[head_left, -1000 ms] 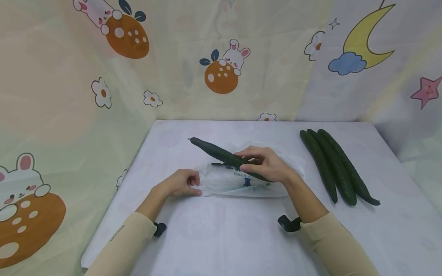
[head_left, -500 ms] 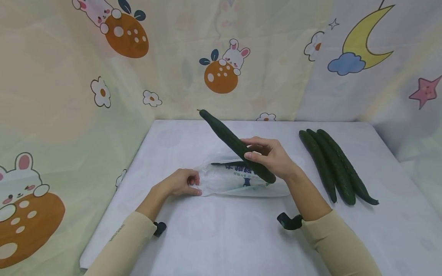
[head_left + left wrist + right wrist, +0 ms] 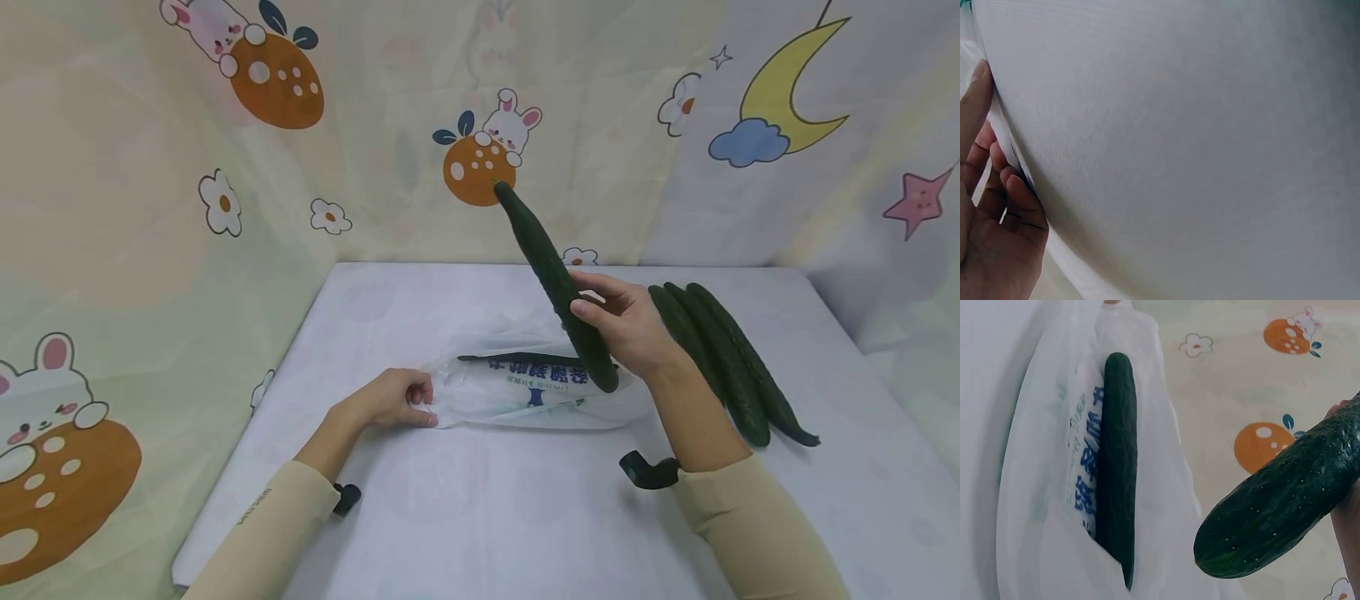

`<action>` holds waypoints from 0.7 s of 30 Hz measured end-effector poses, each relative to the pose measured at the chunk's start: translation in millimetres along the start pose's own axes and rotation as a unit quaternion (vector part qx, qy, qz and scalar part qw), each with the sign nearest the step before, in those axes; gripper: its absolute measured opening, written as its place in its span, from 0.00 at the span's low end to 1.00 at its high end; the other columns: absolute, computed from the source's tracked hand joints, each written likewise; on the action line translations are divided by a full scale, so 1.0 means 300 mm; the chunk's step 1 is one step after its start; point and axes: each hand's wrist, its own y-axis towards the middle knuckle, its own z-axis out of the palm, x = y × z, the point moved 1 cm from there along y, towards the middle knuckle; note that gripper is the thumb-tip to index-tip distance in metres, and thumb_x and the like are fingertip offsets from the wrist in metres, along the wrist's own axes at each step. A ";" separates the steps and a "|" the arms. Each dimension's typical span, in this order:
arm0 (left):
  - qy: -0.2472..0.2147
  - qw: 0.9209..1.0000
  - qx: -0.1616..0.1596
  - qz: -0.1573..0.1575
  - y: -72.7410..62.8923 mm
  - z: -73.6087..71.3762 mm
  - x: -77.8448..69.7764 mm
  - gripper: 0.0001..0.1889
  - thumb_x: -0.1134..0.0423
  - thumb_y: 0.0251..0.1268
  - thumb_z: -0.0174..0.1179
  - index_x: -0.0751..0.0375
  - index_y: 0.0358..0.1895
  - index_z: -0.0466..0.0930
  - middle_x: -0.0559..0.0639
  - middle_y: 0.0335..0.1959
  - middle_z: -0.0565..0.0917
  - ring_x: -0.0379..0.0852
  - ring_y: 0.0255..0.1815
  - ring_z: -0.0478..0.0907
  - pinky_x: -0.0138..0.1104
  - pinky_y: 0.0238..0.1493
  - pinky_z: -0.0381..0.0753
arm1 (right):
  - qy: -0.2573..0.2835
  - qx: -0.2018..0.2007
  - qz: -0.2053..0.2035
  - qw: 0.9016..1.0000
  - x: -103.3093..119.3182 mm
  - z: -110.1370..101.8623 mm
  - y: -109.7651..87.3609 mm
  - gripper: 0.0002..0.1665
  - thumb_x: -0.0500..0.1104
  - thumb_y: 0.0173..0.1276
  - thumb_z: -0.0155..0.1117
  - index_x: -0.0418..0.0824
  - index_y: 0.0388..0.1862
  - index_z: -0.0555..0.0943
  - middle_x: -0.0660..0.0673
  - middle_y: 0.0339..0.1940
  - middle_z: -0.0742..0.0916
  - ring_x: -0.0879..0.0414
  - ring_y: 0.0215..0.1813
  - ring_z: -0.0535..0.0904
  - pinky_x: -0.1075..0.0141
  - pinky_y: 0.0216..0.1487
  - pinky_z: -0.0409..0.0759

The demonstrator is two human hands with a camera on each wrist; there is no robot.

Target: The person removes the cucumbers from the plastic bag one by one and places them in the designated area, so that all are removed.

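Note:
My right hand grips a long dark green cucumber, held tilted in the air over the right part of a white plastic bag. Its lower end shows large in the right wrist view. Inside the bag, a second cucumber lies lengthwise, partly covered by the plastic beside blue printing. At the bag's left end, my left hand pinches the plastic between thumb and curled fingers. The left wrist view has this hand at its left edge.
Several more cucumbers lie side by side on the right of the white table, partly behind my right hand. Cloth walls with rabbit and orange prints stand behind and at the sides.
My right hand has lifted the cucumber up and right from above the bag, turning it steeper. The cucumber inside the bag now shows more. My left hand stays at the bag's end.

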 end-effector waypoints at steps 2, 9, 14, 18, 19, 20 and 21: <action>0.001 1.000 0.000 0.004 0.001 0.000 -0.001 0.18 0.51 0.52 0.80 0.47 0.34 0.78 0.44 0.29 0.74 0.41 0.34 0.71 0.37 0.39 0.70 | 0.013 -0.005 -0.001 1.000 0.008 -0.017 -0.010 0.26 0.30 0.76 0.58 0.41 0.71 0.77 0.43 0.66 0.79 0.48 0.56 0.86 0.57 0.52 0.85; 0.003 1.000 -0.004 0.011 0.001 0.001 -0.005 0.18 0.51 0.51 0.80 0.48 0.34 0.78 0.44 0.29 0.74 0.42 0.33 0.71 0.37 0.39 0.70 | -0.006 -0.036 -0.001 0.999 0.025 -0.095 -0.059 0.26 0.31 0.76 0.59 0.39 0.71 0.76 0.45 0.58 0.82 0.52 0.52 0.88 0.60 0.50 0.86; 0.001 1.000 -0.006 0.004 0.004 0.005 -0.003 0.17 0.51 0.52 0.80 0.47 0.34 0.78 0.44 0.30 0.74 0.42 0.34 0.71 0.38 0.39 0.70 | -0.038 -0.075 0.020 0.996 0.045 -0.178 -0.112 0.26 0.33 0.76 0.61 0.40 0.72 0.75 0.47 0.57 0.85 0.54 0.49 0.88 0.63 0.47 0.86; 0.005 1.000 -0.007 -0.003 0.001 0.006 0.003 0.18 0.51 0.52 0.80 0.47 0.34 0.78 0.45 0.29 0.74 0.42 0.34 0.71 0.38 0.39 0.70 | -0.075 -0.089 0.034 0.993 0.063 -0.239 -0.153 0.27 0.35 0.77 0.61 0.40 0.73 0.74 0.49 0.58 0.86 0.57 0.50 0.89 0.66 0.48 0.85; 0.005 1.000 -0.007 -0.003 0.000 0.006 0.004 0.18 0.51 0.52 0.80 0.47 0.34 0.78 0.44 0.29 0.73 0.42 0.34 0.71 0.38 0.39 0.70 | -0.078 -0.093 0.033 0.992 0.069 -0.254 -0.163 0.27 0.35 0.77 0.61 0.39 0.73 0.74 0.49 0.57 0.86 0.57 0.50 0.89 0.67 0.48 0.85; 0.006 1.000 -0.007 -0.002 -0.001 0.006 0.005 0.18 0.51 0.52 0.80 0.47 0.34 0.78 0.44 0.29 0.73 0.42 0.34 0.71 0.38 0.39 0.70 | -0.082 -0.097 0.029 0.991 0.075 -0.269 -0.173 0.27 0.34 0.76 0.61 0.38 0.73 0.74 0.49 0.57 0.86 0.59 0.50 0.88 0.68 0.47 0.85; 0.005 1.000 -0.006 -0.001 -0.001 0.006 0.004 0.18 0.51 0.52 0.80 0.47 0.34 0.78 0.44 0.30 0.74 0.42 0.34 0.71 0.38 0.39 0.70 | -0.088 -0.104 0.027 0.990 0.081 -0.285 -0.183 0.27 0.34 0.76 0.61 0.38 0.72 0.75 0.49 0.57 0.86 0.60 0.50 0.88 0.69 0.46 0.85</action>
